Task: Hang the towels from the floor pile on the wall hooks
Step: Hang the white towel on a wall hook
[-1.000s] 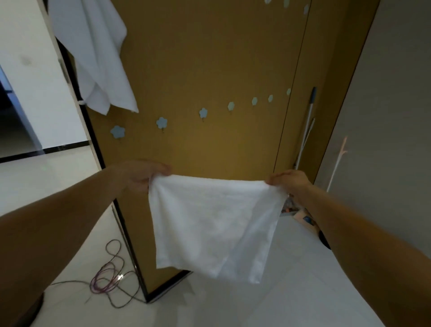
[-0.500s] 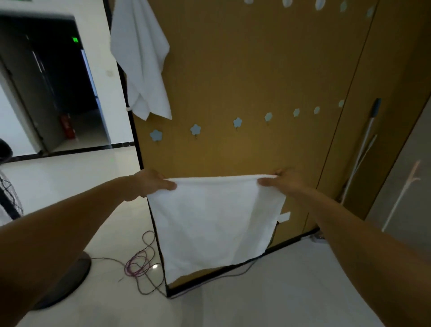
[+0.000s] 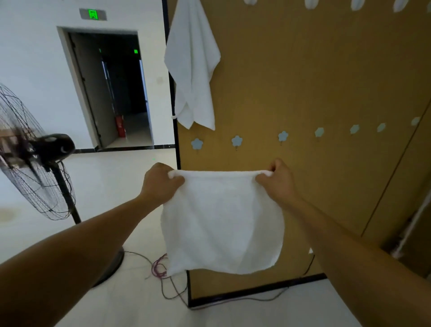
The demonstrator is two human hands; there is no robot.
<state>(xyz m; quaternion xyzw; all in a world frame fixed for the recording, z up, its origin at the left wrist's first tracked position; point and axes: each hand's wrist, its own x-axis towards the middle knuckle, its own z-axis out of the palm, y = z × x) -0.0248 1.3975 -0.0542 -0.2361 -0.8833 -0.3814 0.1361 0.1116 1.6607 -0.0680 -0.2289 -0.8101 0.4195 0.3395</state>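
**Towel stretched between both hands at the panel**

I see a tan panel (image 3: 314, 81) filling the right side, standing on a pale floor (image 3: 112, 186). At far left there's a black pedestal fan (image 3: 30, 158), its base partly behind my left forearm. A dark doorway (image 3: 112, 88) is in the white wall behind it.

The towel (image 3: 221, 221), white, hangs flat in front of the panel's lower half. Its top edge is pulled level and its bottom edge is off the floor. A hung towel (image 3: 193, 65) drapes down the panel's top left corner; whatever it hangs from is out of view.

The left hand (image 3: 161, 184) grips the towel's top left corner, fingers curled round bunched cloth. The right hand (image 3: 277, 182) pinches the top right corner the same way. Both are just below the hooks.

The hooks (image 3: 237, 140), pale blue flower shapes, run in a row across the panel, all bare. A second row (image 3: 310, 2) is cut off at the top edge.

Cables (image 3: 159, 268) lie tangled on the floor at the panel's foot. A red extinguisher (image 3: 120, 126) stands inside the doorway, and a green sign (image 3: 92, 14) is above it.
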